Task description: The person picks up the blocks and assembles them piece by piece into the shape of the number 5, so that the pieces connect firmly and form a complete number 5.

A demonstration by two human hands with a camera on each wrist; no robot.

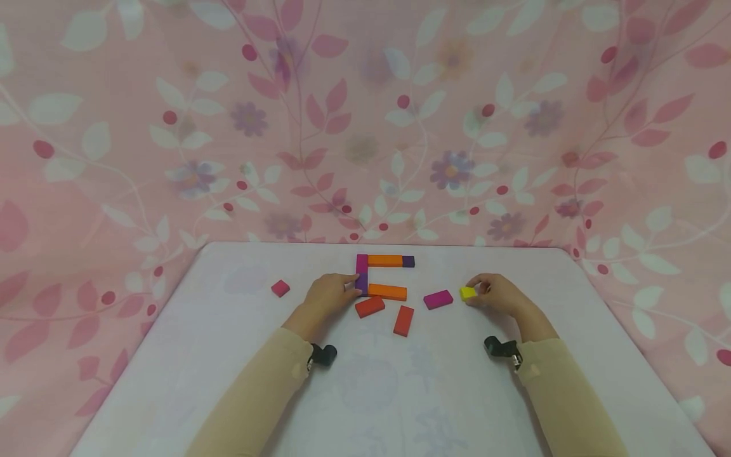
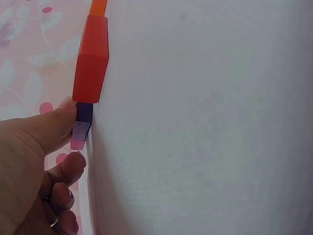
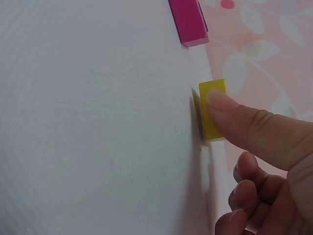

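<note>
My left hand [image 1: 328, 295] is at the left side of a block outline, its thumb and index finger at a purple block [image 1: 362, 284]. A magenta block [image 1: 362, 263] adjoins that one at the far end. Two orange blocks [image 1: 385, 261] extend rightward from this column, the far one ending in a small dark purple block [image 1: 408, 261]. On the right, my right hand [image 1: 498, 294] pinches a small yellow block [image 3: 211, 117]; the thumb lies across its face in the right wrist view. The left wrist view shows a red block [image 2: 91, 68] partly in front of the purple one.
Near the outline lie two red-orange blocks [image 1: 403, 321] and, towards the right hand, a loose magenta block [image 1: 438, 299]. A small pinkish-red block [image 1: 280, 288] sits left of the left hand. The white table [image 1: 365, 393] ends at a floral curtain [image 1: 365, 127].
</note>
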